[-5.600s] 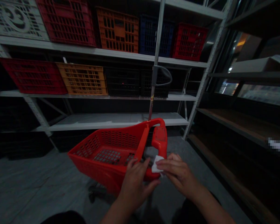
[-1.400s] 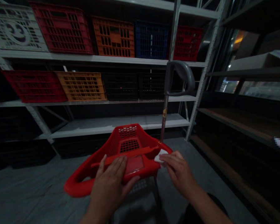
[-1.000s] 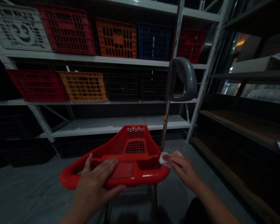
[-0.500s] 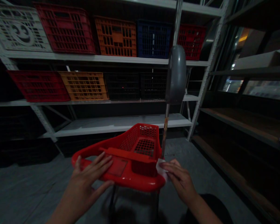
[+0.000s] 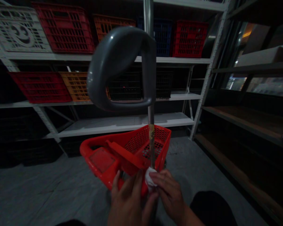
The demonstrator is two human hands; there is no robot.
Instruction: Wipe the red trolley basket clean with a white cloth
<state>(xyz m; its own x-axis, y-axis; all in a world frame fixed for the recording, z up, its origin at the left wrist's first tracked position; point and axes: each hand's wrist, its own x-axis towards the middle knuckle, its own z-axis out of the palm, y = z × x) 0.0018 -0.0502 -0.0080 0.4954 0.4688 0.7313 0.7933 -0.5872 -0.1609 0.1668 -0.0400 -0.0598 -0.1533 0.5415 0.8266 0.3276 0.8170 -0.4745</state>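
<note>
A red plastic shopping trolley basket point(image 5: 95, 147) stands low in front of me, turned with its mesh end to the far right. Its metal pole point(image 5: 151, 131) rises through the middle to a grey curved handle point(image 5: 118, 37), which looms close to the camera. My right hand point(image 5: 167, 194) pinches a white cloth point(image 5: 149, 177) against the pole just above the basket's rim. My left hand point(image 5: 127, 201) lies at the pole's lower part beside the red rim, with its thumb across the pole. The pole's foot is hidden behind my hands.
Metal shelving behind holds several plastic crates, including a white one point(image 5: 19, 31) and a red one point(image 5: 63, 28). Dark wooden shelves point(image 5: 245, 125) run along the right. A grey floor point(image 5: 49, 185) lies below, and my dark-clothed knee point(image 5: 212, 210) shows at lower right.
The pole has tilted toward me, so the handle looks much larger. The basket has swung round. My left hand has moved from the basket's rim to the pole, and the cloth now sits on the pole.
</note>
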